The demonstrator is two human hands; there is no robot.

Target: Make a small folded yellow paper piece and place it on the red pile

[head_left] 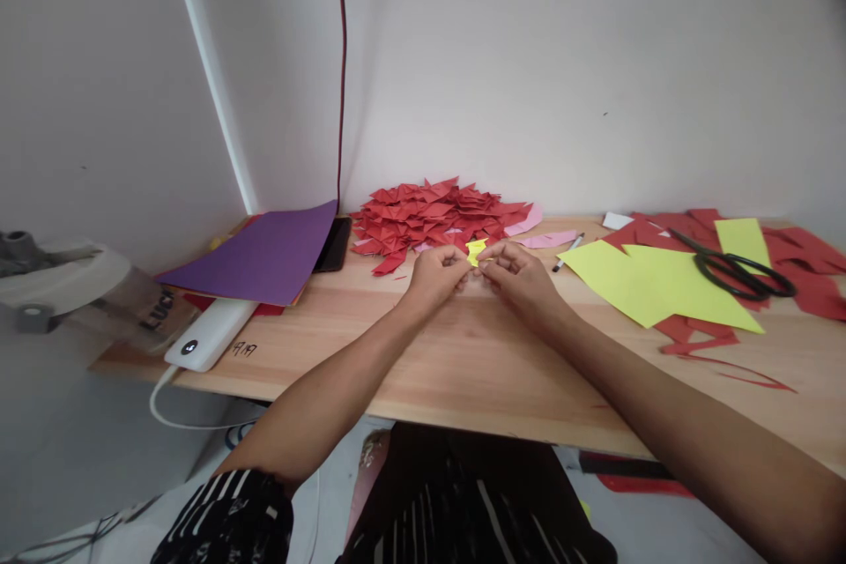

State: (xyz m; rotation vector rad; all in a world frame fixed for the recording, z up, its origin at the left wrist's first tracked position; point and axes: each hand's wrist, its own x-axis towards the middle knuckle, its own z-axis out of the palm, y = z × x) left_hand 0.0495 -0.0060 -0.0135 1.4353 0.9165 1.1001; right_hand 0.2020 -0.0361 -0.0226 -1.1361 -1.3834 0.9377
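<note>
A small piece of folded yellow paper [476, 250] is held between my two hands, above the wooden table near its middle. My left hand [439, 270] pinches its left side with thumb and fingers. On the right side, my right hand [514, 271] has its fingers closed on the same paper. Just behind the hands lies a large heap of folded red paper pieces [429, 216], with pink paper strips [552, 240] at its right. The fingertips partly hide the yellow piece's lower edge.
Right: yellow sheets [651, 278], black scissors [740, 275], red scraps [816, 251] and a pen [568, 252]. Left: a purple sheet [257, 254], a dark phone [335, 245], a white power bank [211, 335] with a cable, and a plastic container [125, 300]. A wall stands behind the table [463, 370].
</note>
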